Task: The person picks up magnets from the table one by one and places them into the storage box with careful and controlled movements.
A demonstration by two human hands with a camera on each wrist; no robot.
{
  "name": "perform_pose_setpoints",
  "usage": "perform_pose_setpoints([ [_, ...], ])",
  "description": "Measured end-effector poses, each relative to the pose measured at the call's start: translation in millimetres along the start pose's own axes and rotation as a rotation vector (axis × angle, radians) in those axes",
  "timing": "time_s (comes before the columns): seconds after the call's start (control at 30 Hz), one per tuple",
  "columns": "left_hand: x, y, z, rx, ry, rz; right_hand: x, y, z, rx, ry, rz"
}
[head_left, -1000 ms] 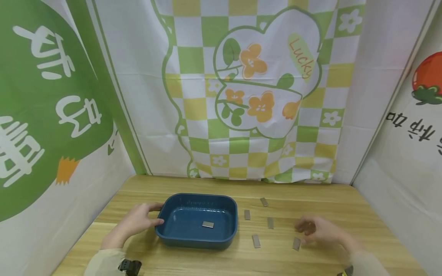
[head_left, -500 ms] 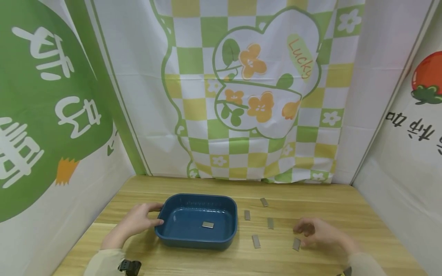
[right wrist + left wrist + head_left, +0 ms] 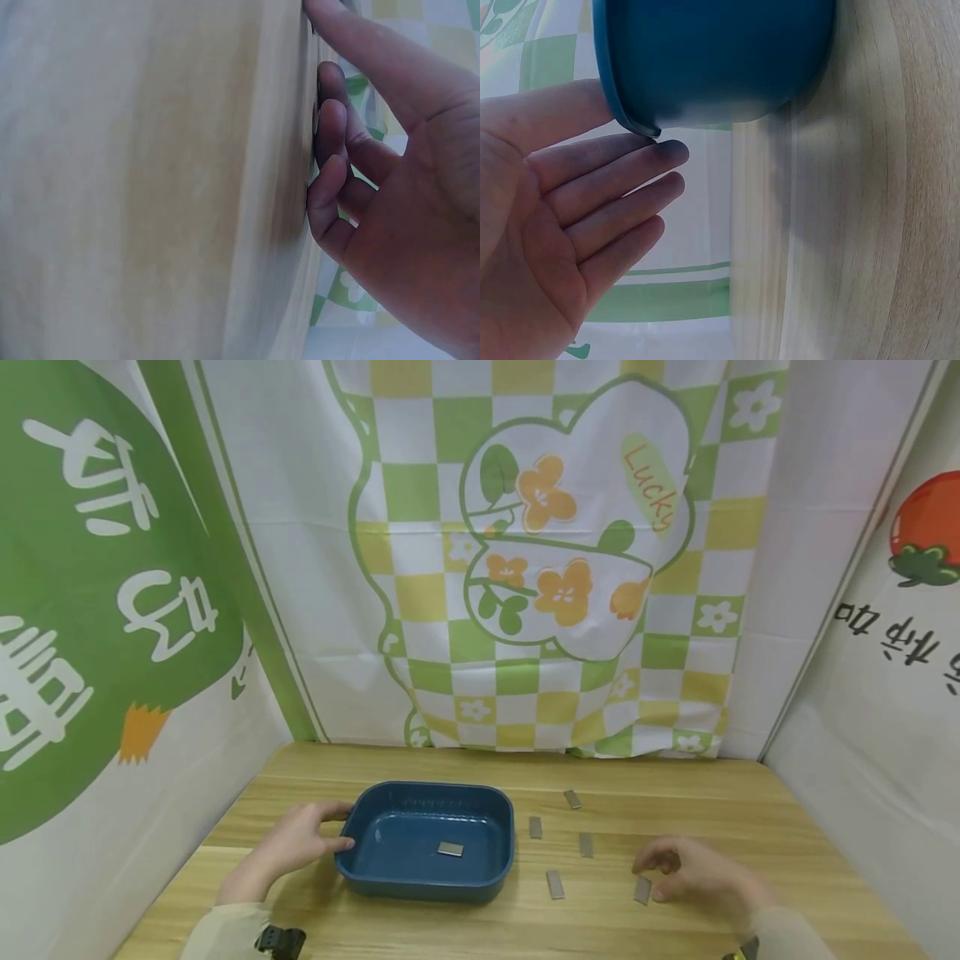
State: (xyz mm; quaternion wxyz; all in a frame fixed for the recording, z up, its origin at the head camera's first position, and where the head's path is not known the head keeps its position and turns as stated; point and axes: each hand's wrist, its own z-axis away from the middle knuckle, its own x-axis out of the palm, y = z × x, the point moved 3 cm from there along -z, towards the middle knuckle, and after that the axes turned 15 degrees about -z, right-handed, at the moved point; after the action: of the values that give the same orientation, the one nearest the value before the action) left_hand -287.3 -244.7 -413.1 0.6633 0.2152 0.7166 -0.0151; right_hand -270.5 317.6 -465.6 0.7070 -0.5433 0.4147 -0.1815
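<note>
A dark blue tray (image 3: 495, 878) sits on the wooden table, with one small grey metal plate (image 3: 451, 849) lying inside it. My left hand (image 3: 303, 839) rests against the tray's left end, thumb at the rim and fingers (image 3: 622, 176) straight along the outer wall (image 3: 712, 60). My right hand (image 3: 686, 872) hovers low over the table at the right, its fingers (image 3: 330, 142) loosely curled with their tips down at the wood. It holds nothing that I can see. The nearest metal plate (image 3: 642, 890) lies just left of its thumb.
Several more grey metal plates lie on the table (image 3: 675, 810) between tray and right hand: one (image 3: 535, 827) beside the tray, one (image 3: 573, 799) farther back, one (image 3: 586, 844) in the middle, one (image 3: 555, 883) nearer the front. Printed cloth walls (image 3: 525, 568) enclose three sides.
My right hand has drifted slightly left and lower, closer to the nearest metal plate. The left hand and the tray have stayed put.
</note>
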Motion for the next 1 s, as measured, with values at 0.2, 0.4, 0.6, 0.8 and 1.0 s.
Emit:
perform_pose_setpoints([
  [0.2,0.1,-0.6,0.7,0.001,-0.001,0.0,-0.6,1.4,-1.0,-0.005,-0.015,-0.015],
  [0.4,0.1,-0.5,1.7,-0.006,0.003,-0.001,-1.1,0.0,-2.9,-0.028,-0.031,0.009],
  [0.6,0.1,-0.8,1.2,-0.004,0.002,-0.005,-1.2,-1.1,-3.1,-0.041,-0.039,0.023],
  [0.8,1.1,-1.3,0.2,-0.002,0.008,-0.011,-0.2,-0.3,-3.2,-0.029,-0.024,0.018],
  [1.0,1.5,-1.1,0.0,-0.005,0.004,-0.006,0.0,1.9,-2.3,-0.027,-0.004,-0.008],
])
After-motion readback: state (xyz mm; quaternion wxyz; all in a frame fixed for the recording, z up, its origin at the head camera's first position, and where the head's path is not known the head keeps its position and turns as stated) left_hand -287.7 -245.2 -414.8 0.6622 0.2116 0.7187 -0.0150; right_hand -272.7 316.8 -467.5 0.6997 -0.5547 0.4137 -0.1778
